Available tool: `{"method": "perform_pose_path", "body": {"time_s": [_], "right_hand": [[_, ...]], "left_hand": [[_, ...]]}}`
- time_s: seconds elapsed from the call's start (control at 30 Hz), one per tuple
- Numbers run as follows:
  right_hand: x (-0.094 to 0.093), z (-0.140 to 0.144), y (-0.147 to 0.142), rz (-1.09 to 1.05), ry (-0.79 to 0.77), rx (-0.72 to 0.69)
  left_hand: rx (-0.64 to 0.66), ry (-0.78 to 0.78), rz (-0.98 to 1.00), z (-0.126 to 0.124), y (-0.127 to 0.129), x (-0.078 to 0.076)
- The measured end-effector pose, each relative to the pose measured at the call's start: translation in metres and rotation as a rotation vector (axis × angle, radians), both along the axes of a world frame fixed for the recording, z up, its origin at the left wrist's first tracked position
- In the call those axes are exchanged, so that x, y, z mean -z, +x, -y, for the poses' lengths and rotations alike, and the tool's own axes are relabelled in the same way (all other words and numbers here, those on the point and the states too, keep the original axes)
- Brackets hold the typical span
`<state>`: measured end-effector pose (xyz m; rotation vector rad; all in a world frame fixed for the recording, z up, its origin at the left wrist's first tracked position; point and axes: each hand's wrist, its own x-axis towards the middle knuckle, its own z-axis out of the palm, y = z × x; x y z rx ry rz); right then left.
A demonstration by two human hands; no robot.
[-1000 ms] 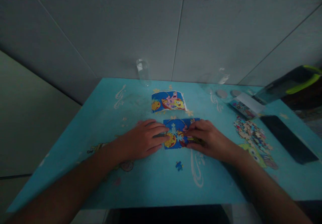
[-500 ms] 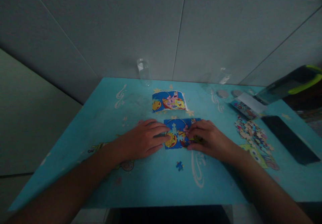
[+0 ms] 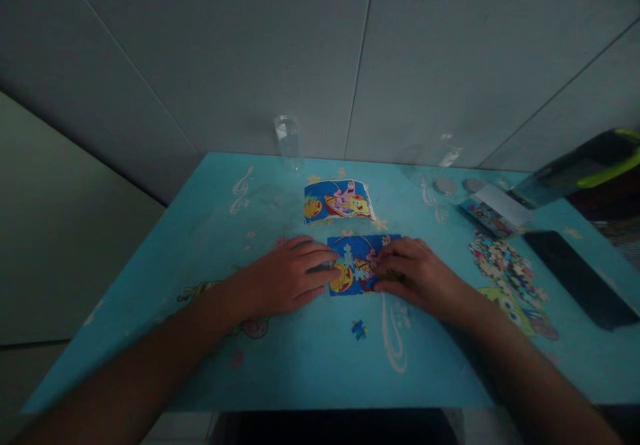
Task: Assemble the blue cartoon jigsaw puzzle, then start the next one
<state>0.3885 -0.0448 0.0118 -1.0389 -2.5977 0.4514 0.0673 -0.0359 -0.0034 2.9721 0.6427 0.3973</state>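
A small, partly assembled cartoon jigsaw puzzle (image 3: 353,265) lies on the turquoise table (image 3: 300,358), with a light gap near its middle. My left hand (image 3: 287,283) rests flat on the table, fingertips touching the puzzle's left edge. Over the puzzle's right part lies my right hand (image 3: 417,275), its fingers curled and pressing down there. Whether a piece sits under those fingers is hidden. A single blue puzzle piece (image 3: 358,329) lies loose in front of the puzzle, nearer me.
A printed reference picture (image 3: 339,201) lies behind the puzzle. A heap of loose pieces (image 3: 505,268) is at the right, beside a dark phone (image 3: 580,278) and a small box (image 3: 493,213). A clear plastic cup (image 3: 289,141) stands at the back edge by the grey wall.
My right fingers have shifted slightly on the puzzle's right part. The left hand stays put. The view has drifted a little.
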Motion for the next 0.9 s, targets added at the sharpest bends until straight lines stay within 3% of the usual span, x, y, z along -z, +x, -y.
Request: {"method": "perform_pose_path", "body": {"time_s": [0.33, 0.9], "right_hand": [[-0.012, 0.004, -0.003, -0.010, -0.013, -0.037], [-0.008, 0.002, 0.000, 0.034, -0.029, 0.007]], "left_hand": [[0.006, -0.017, -0.018, -0.001, -0.001, 0.003], [0.010, -0.008, 0.027, -0.001, 0.000, 0.001]]}}
